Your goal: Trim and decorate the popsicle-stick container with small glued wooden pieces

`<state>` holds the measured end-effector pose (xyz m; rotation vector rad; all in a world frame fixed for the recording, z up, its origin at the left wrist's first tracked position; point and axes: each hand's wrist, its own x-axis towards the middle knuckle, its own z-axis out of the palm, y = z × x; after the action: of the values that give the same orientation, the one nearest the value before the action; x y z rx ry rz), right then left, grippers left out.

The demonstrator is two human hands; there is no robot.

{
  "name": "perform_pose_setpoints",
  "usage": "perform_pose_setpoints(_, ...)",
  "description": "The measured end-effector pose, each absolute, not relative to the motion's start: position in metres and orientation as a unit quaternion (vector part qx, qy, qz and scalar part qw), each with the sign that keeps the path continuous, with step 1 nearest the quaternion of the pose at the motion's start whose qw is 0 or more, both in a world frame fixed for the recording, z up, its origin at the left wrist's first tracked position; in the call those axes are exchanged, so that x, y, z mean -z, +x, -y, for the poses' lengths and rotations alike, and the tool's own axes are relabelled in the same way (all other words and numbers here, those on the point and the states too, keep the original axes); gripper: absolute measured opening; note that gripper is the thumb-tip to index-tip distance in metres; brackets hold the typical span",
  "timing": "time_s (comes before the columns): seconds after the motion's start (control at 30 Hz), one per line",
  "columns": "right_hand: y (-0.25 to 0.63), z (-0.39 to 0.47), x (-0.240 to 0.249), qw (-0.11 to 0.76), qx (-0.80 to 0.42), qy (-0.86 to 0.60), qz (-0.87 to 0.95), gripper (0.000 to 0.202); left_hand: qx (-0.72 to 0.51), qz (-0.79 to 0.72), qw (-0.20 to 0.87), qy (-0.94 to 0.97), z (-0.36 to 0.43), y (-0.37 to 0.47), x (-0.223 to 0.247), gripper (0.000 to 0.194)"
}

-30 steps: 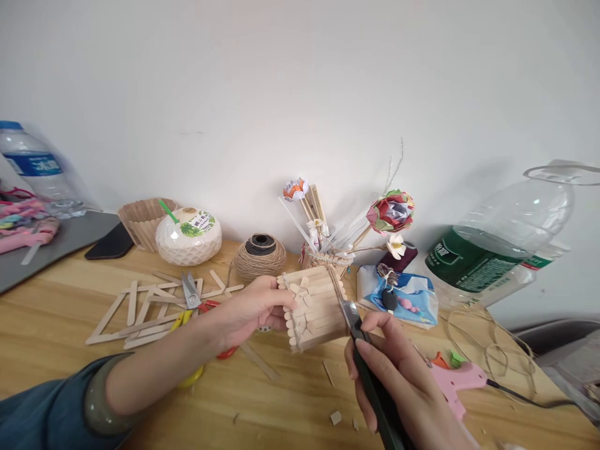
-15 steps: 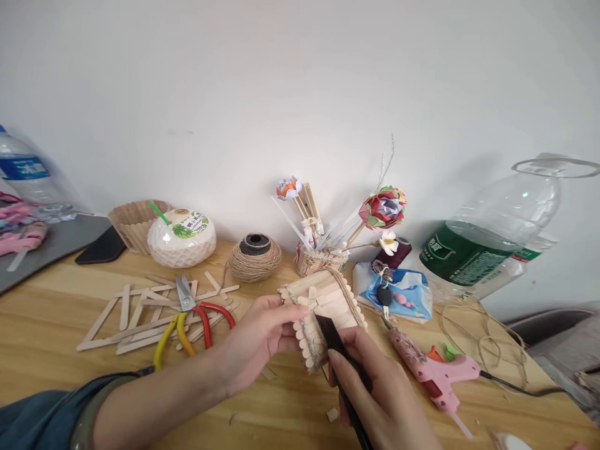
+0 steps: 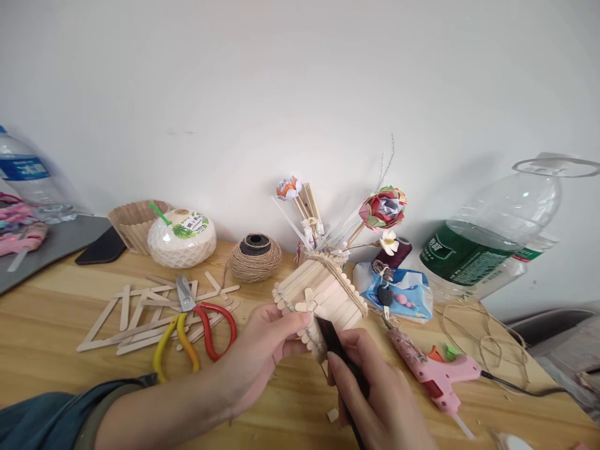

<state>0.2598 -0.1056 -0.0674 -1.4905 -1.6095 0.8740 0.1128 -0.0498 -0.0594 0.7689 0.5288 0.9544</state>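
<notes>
My left hand (image 3: pixel 269 347) grips the near left edge of a craft-stick piece (image 3: pixel 323 284), thumb on top. It is built of pale wooden sticks side by side, with rounded ends and twine along two edges. A small stick flower (image 3: pixel 308 301) sits on its face beside my thumb. In my right hand (image 3: pixel 379 390) is a black utility knife (image 3: pixel 334 340), fingers wrapped around its handle. The knife's front end lies against the piece just right of my left thumb; its cutting tip is hard to make out. The piece is held above the table, tilted.
Scissors (image 3: pixel 186 300) and loose craft sticks (image 3: pixel 135 312) lie left; a twine spool (image 3: pixel 255 259) stands behind. A pink glue gun (image 3: pixel 440 375), keys (image 3: pixel 385 297) on a wipes pack (image 3: pixel 412 300), and a large plastic bottle (image 3: pixel 487 231) are right. Paper flowers (image 3: pixel 382 209) stand at the back.
The craft-stick piece has turned and tipped, its far side raised and shifted slightly left, so more of its face shows. Both hands keep their holds, moving only slightly.
</notes>
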Motion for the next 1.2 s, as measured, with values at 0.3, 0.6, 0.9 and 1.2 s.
perform_pose_setpoints(0.3, 0.259, 0.107, 0.070, 0.380, -0.325, -0.586, 0.638, 0.016, -0.467, -0.232, 0.786, 0.332, 0.055, 0.117, 0.066, 0.009)
perform_pose_setpoints(0.6, 0.257, 0.109, 0.077, 0.374, -0.280, -0.599, 0.650, 0.016, -0.482, -0.218, 0.787, 0.316, 0.058, 0.120, 0.065, 0.008)
perform_pose_setpoints(0.9, 0.261, 0.107, 0.085, 0.300, 0.024, -0.567, 0.767, 0.023, -0.498, -0.228, 0.784, 0.293, 0.066, 0.122, 0.066, 0.011)
perform_pose_setpoints(1.2, 0.266, 0.109, 0.085, 0.219, 0.237, -0.497, 0.806, 0.032, -0.494, -0.257, 0.784, 0.273, 0.069, 0.122, 0.068, 0.007)
